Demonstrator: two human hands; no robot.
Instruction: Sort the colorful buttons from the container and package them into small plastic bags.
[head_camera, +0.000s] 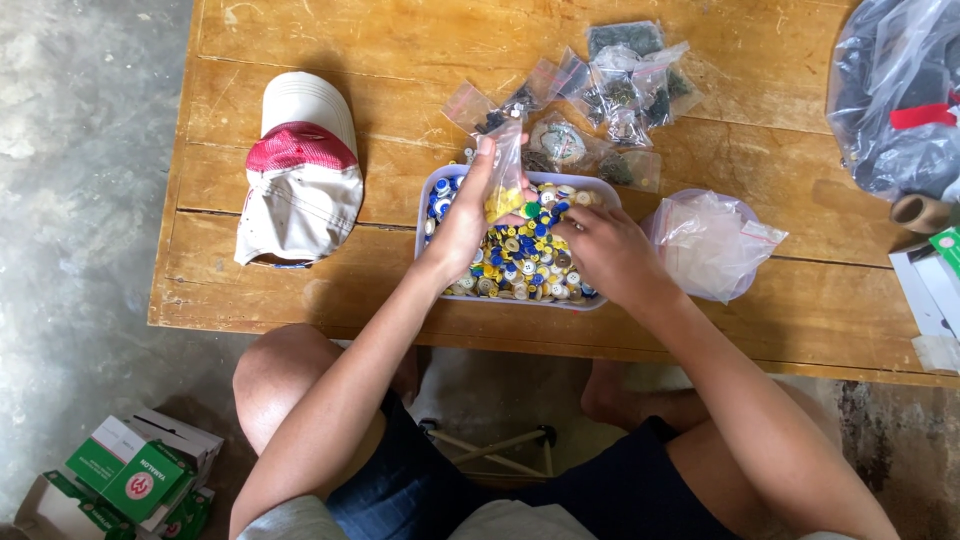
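Clear bag (507, 165) in closed left hand (470, 215)

White and red cap (300, 170) on wooden table (780, 300), green boxes (140, 480) on floor, tape roll (920, 212)

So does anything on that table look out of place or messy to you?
Mostly the cap: it lies upside down beside the tray of buttons. Small bags lie in a loose heap behind the tray. The left hand holds a bag upright over the tray. Nothing looks spilled or broken.
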